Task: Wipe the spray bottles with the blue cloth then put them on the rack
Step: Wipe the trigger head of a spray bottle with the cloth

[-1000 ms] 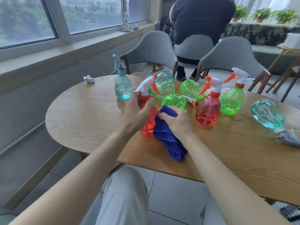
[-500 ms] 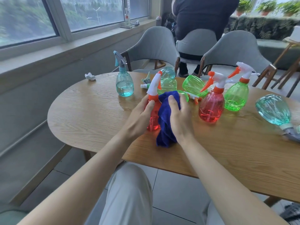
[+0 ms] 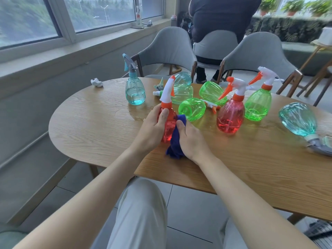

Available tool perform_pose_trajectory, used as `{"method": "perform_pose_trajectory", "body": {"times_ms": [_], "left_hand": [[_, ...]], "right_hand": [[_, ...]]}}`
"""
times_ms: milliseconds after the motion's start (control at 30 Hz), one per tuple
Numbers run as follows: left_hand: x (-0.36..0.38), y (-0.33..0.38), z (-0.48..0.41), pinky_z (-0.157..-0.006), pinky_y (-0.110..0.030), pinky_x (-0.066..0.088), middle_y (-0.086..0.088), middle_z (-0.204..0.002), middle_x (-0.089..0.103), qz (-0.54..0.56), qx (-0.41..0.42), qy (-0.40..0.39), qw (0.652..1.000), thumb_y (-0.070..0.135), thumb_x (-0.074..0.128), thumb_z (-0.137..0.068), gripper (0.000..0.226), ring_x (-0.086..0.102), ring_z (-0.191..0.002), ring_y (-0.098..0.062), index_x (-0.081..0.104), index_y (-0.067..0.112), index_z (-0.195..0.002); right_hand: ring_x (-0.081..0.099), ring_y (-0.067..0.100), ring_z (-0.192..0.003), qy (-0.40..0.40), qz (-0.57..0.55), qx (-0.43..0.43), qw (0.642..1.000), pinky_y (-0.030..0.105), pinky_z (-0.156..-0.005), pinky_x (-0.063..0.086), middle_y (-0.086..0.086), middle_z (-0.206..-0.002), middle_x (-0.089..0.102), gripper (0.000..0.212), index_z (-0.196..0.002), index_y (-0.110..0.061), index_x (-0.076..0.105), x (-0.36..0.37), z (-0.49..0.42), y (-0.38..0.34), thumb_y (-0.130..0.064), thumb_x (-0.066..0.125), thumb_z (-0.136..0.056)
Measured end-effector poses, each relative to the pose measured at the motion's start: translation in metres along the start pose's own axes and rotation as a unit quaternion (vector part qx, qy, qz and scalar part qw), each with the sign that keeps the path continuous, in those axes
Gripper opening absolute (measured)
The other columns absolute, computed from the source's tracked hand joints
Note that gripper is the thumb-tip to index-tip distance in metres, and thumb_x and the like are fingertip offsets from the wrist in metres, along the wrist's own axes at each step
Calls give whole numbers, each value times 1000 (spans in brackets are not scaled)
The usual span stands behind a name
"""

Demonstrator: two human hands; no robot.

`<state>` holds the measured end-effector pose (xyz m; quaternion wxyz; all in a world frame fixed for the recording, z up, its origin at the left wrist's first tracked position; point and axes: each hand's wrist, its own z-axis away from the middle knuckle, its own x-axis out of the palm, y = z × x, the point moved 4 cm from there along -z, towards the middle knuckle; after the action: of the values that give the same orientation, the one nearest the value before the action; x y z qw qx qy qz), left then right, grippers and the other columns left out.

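A red spray bottle [image 3: 168, 126] with a white and orange trigger head stands upright on the wooden table [image 3: 89, 123]. My left hand [image 3: 152, 130] grips its left side. My right hand [image 3: 192, 141] holds the blue cloth [image 3: 175, 139] against the bottle's right side, and the cloth's lower end bunches on the tabletop. The bottle's right flank is hidden by the cloth. Behind it are a second red bottle [image 3: 230, 117], an upright green bottle [image 3: 258, 105], an upright pale blue bottle [image 3: 135, 90], and green ones lying on their sides [image 3: 192, 109].
A teal bottle [image 3: 298, 121] lies on its side at the right edge. A crumpled white tissue [image 3: 97, 82] sits at the table's far left. Grey chairs [image 3: 170, 47] stand behind the table, with a person [image 3: 221, 13] in dark clothes beyond. No rack is in view.
The bottle went from tilted to upright. My right hand brought the cloth up against the bottle, then slid it lower down the bottle's right side. The left hand kept its grip.
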<state>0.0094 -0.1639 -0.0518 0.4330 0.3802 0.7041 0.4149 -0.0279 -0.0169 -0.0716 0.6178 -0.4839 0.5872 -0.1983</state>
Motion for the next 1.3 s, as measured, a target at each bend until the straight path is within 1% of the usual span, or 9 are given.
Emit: {"method": "perform_pose_trajectory", "body": {"times_ms": [100,267,367,433,533,733,967,1167,1300], "left_hand": [[1,0,0,-100,-35,50,9,-115,70,-9,-1,1,1000,45,39,-115,34,65,-111,-9,60,28,-134],[-8,3,5,-96,-31,48,8,-111,67,-30,3,19,999,43,40,-115,30,63,-106,-7,59,26,-130],[-12,-5,8,-100,-37,53,6,-114,68,-47,7,22,999,55,57,-105,31,66,-109,-11,57,35,-129],[-15,-11,11,-102,-39,54,7,-121,67,-89,33,15,995,55,75,-91,56,65,-115,-14,52,36,-139],[-23,-11,10,-101,-27,52,7,-129,62,-166,67,33,983,44,86,-82,81,61,-118,-9,44,28,-149],[-46,-9,-9,-86,-27,53,9,-118,65,-174,29,123,977,43,90,-79,71,65,-102,-9,47,27,-134],[-66,-17,-54,-98,-41,57,3,-122,64,-172,1,202,964,42,89,-80,70,64,-110,-18,47,25,-134],[-56,-33,-79,-101,-30,47,0,-128,41,-178,-11,174,968,35,89,-84,75,52,-114,-17,46,20,-144],[-52,-41,-86,-104,-29,45,0,-131,40,-173,-10,156,972,36,88,-86,80,50,-116,-16,44,19,-151]], "right_hand": [[57,5,-84,16,27,-7,999,31,-78,35,-8,-90,63,32,-91,-27,56,-6,3,3,-39,38,-114],[55,25,-99,15,141,-37,989,42,-89,43,0,-97,58,21,-95,-21,52,-4,-5,-1,-32,43,-112],[52,28,-98,5,183,-4,983,41,-84,38,3,-99,55,20,-97,-17,50,-4,-11,-4,-29,41,-110],[52,28,-94,14,153,19,988,38,-80,34,5,-98,56,19,-97,-16,50,-4,-15,-8,-29,43,-108],[56,33,-88,53,8,15,998,41,-74,37,13,-94,62,23,-93,-9,53,-5,-19,-15,-28,50,-107],[60,26,-98,-6,13,30,999,34,-78,37,5,-103,67,17,-116,-18,57,9,-34,-17,-32,53,-109],[61,27,-104,-47,36,84,995,34,-81,38,4,-108,69,23,-119,-20,63,10,-57,-3,-38,59,-105],[63,28,-97,-38,63,98,993,36,-77,43,2,-97,69,22,-110,-21,65,12,-61,0,-40,60,-102],[61,27,-93,-39,77,95,992,37,-77,42,-2,-91,68,19,-105,-22,63,13,-63,1,-41,59,-102]]}}
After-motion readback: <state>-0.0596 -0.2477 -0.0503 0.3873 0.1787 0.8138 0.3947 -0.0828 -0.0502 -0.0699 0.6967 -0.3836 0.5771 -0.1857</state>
